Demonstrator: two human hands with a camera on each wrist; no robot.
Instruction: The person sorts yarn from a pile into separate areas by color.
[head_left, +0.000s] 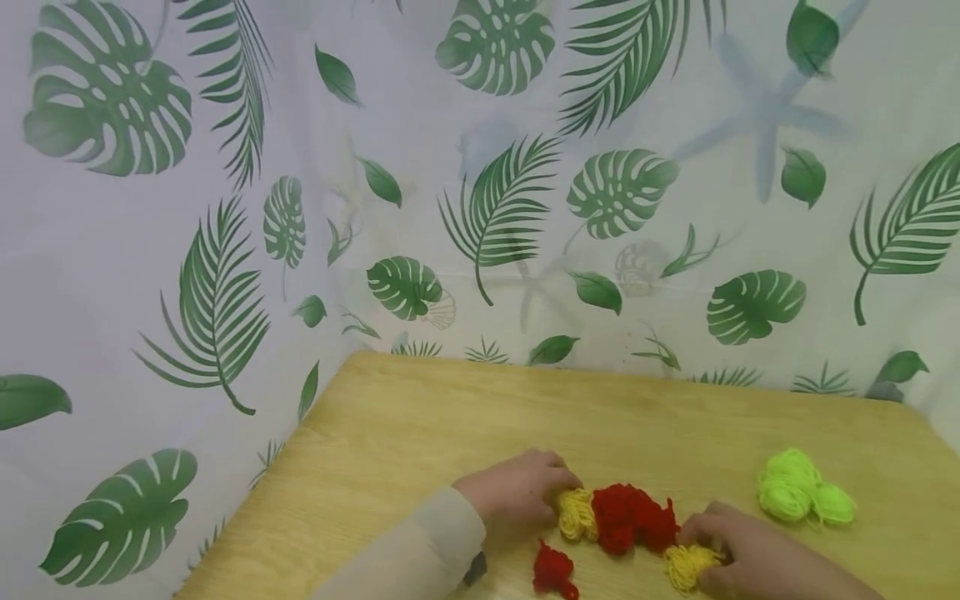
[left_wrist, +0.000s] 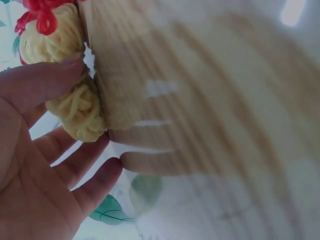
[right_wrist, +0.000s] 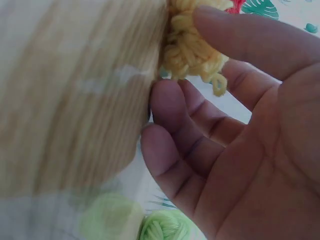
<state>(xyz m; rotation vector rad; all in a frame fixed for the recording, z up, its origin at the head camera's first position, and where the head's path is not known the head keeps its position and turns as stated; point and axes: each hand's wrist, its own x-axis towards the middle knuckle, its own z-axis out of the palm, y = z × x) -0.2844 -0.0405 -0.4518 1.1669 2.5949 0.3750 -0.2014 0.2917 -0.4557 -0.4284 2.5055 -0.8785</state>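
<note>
My left hand [head_left: 517, 492] pinches a small yellow yarn ball [head_left: 577, 514] on the table, thumb on one side and fingertips on the other. In the left wrist view, the thumb crosses this yellow yarn [left_wrist: 82, 112], while the other fingers reach toward the wood. A larger red yarn bundle [head_left: 633, 518] lies between the hands, against the left yellow ball. At its right end, my right hand [head_left: 750, 546] holds a second yellow yarn ball [head_left: 688, 568]. The right wrist view shows a loose loop hanging from that yellow yarn [right_wrist: 187, 60]. A smaller red yarn piece [head_left: 553, 569] lies nearer me.
Two bright green yarn balls [head_left: 789, 485] sit together on the right, beyond my right forearm. The light wooden table [head_left: 420, 417] meets leaf-patterned cloth [head_left: 480, 233] at its back and left edges. A dark object [head_left: 476, 569] shows partly under my left sleeve.
</note>
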